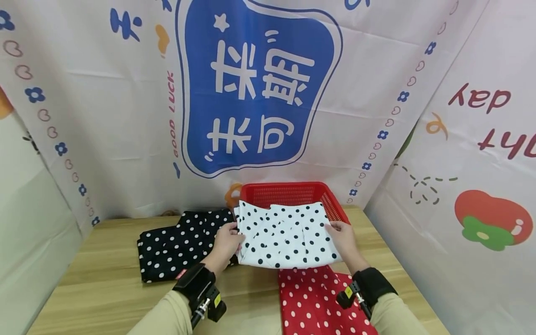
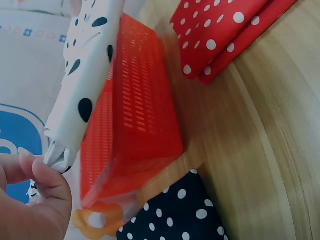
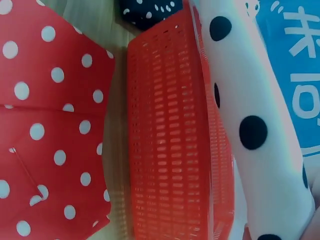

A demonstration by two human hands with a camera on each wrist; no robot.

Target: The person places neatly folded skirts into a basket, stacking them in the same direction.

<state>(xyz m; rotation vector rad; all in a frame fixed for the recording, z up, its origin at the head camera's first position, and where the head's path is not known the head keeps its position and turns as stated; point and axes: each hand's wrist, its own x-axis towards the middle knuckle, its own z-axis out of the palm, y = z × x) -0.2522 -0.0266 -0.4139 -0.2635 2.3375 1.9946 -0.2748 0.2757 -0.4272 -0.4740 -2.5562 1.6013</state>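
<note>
Three spotted cloths, one basket and two hands are recorded at the table [image 1: 96, 284]. At far left, the black cloth [image 1: 167, 251], white-dotted, lies folded on the wood, a small red tag [image 1: 181, 274] showing at its near edge. Next, the left hand [image 1: 226, 243] grasps the white cloth [image 1: 284, 237] by its left edge, thumb and fingers pinching it, as the left wrist view confirms. A black band [image 1: 196, 281] with a small camera is strapped to that wrist.

At centre, the white cloth, black-dotted and folded, is held up off the table, stretched between both hands. Behind it stands the red basket [image 1: 289, 187], slotted, partly hidden; whether cloth and rim touch cannot be told. Nearer the person, below the white cloth, the red cloth [image 1: 314, 302], white-dotted, lies on the wood; the right wrist view shows a strip of table between it and the basket.

At right, the right hand [image 1: 343, 239] grips the white cloth's right edge, thumb on the near face. A second black band [image 1: 374, 283] with camera sits on this wrist, partly over the red cloth.
</note>
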